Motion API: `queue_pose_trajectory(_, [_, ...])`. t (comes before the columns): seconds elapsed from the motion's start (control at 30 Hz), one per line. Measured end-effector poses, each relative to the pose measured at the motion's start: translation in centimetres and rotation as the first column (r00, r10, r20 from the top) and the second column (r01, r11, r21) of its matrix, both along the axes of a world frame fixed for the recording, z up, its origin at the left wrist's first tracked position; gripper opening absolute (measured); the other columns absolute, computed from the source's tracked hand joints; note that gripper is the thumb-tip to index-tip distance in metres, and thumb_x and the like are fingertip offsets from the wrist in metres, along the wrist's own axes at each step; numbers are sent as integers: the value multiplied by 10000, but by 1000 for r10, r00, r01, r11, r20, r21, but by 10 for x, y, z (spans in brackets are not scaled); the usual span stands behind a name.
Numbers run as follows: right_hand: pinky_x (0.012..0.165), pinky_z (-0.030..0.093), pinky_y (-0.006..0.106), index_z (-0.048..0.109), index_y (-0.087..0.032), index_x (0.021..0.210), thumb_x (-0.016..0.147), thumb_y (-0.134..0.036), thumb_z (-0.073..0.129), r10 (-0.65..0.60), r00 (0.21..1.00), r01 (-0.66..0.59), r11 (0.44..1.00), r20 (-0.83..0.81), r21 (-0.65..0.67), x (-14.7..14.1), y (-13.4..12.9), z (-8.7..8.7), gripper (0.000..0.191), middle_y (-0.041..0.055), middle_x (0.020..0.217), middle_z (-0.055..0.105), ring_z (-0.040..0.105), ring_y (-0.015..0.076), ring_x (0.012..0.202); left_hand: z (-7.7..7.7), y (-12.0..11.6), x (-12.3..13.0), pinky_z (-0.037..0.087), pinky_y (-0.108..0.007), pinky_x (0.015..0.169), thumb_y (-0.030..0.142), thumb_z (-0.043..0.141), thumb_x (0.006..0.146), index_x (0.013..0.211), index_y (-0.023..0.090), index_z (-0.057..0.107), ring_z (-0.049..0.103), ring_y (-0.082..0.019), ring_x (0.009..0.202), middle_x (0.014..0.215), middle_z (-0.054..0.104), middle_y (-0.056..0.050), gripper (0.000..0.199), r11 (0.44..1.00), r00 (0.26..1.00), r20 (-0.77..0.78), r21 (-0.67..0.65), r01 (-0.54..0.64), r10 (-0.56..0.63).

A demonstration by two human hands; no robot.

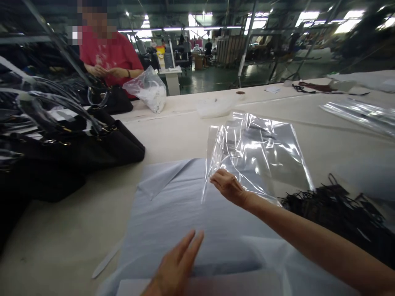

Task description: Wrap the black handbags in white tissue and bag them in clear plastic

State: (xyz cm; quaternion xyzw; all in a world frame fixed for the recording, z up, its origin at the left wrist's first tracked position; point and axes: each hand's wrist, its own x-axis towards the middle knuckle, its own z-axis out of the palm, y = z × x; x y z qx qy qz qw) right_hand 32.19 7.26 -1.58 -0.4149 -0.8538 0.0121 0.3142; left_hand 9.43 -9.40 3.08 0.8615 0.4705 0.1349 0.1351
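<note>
A clear plastic sheet (277,164), glossy and creased, lies partly over a stack of pale blue-grey sheets (173,205). At the plastic's left edge my right hand (228,185) is closed, its fingers pinching that edge. Low in the view, my left hand (177,263) hovers over or rests on the pale sheets, fingers extended and nothing in them. One corner of the top pale sheet is folded over at the upper left. A whitish flat panel (247,283) shows at the bottom edge.
Black handbags (108,144) crowd the left side. Dark straps (336,213) are piled at the right, below more clear plastic (364,113). A plastic bag with white contents (151,92) stands at the back, near a person in red (108,53). A thin pale strip (106,261) lies lower left.
</note>
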Motion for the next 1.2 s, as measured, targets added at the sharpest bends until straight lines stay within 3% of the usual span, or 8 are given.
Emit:
queue_pose_trajectory(0.2, [625, 462, 238, 564, -184, 768, 902, -212, 493, 69, 991, -70, 998, -118, -1, -18, -12, 32, 155, 19, 699, 548, 532, 131, 656, -10, 108, 36, 450, -450, 917, 361, 680, 738, 1256, 63, 445, 501, -318, 1161, 1239, 545, -203, 642, 916, 916, 54, 35, -400, 398])
queue_pose_trajectory(0.3, [669, 473, 254, 576, -176, 828, 911, -233, 480, 62, 995, -62, 998, -74, -4, -22, -24, 35, 139, 37, 733, 568, 543, 144, 699, -19, 134, 29, 459, -408, 791, 134, 500, 847, 948, 145, 629, 598, -267, 935, 928, 672, -105, 164, 953, 959, -81, 159, -257, 272])
queue_pose_trajectory(0.5, [664, 445, 279, 631, -167, 805, 836, -58, 490, 49, 976, -24, 992, 210, -124, -22, -44, 9, 181, 62, 766, 592, 529, 167, 716, 1, 135, -22, 442, -363, 667, -5, 378, 838, 838, 123, 660, 592, -261, 821, 803, 667, -102, 310, 867, 939, -326, 493, 66, 113])
queue_pose_trajectory(0.67, [644, 424, 254, 655, -174, 724, 786, -133, 632, -50, 998, 61, 905, 38, -420, -27, -44, 5, 77, 24, 733, 621, 562, 136, 666, 22, 124, -30, 421, -364, 617, -70, 393, 756, 648, 112, 629, 594, -278, 767, 697, 645, -126, 317, 964, 826, -562, 236, 123, 32])
queue_pose_trajectory(0.77, [583, 391, 223, 607, -168, 625, 695, -160, 731, -81, 997, 58, 800, -13, -597, -30, -39, 11, 143, -22, 642, 578, 532, 106, 589, 21, 123, -31, 418, -441, 795, 32, 607, 716, 889, 119, 653, 576, -302, 945, 864, 675, -121, 199, 998, 839, -541, -55, 43, -66])
queue_pose_trajectory(0.87, [557, 371, 213, 578, -170, 616, 662, -184, 762, -76, 997, 41, 740, -23, -671, -34, -36, 14, 190, -43, 605, 552, 507, 96, 563, 16, 122, -28, 331, -535, 946, 364, 836, 547, 1309, 166, 416, 458, -337, 1173, 1260, 541, -158, 892, 970, 918, -368, -235, 63, -149])
queue_pose_trajectory(1.03, [561, 375, 220, 576, -178, 701, 785, -249, 664, 49, 999, -42, 879, 2, -476, -35, -41, 13, 141, -14, 660, 566, 499, 104, 581, 1, 127, -13, 377, -396, 852, 300, 535, 881, 919, 136, 630, 577, -242, 917, 908, 650, -102, 194, 997, 945, -319, 3, 81, -76])
queue_pose_trajectory(1.2, [578, 372, 251, 598, -155, 853, 924, -142, 374, 214, 936, -206, 977, 279, -60, -12, -50, 5, 236, 35, 684, 568, 481, 138, 595, -14, 127, -27, 364, -308, 644, 204, 455, 911, 742, 135, 585, 560, -196, 680, 705, 597, -67, 225, 970, 915, -392, 175, 171, -91])
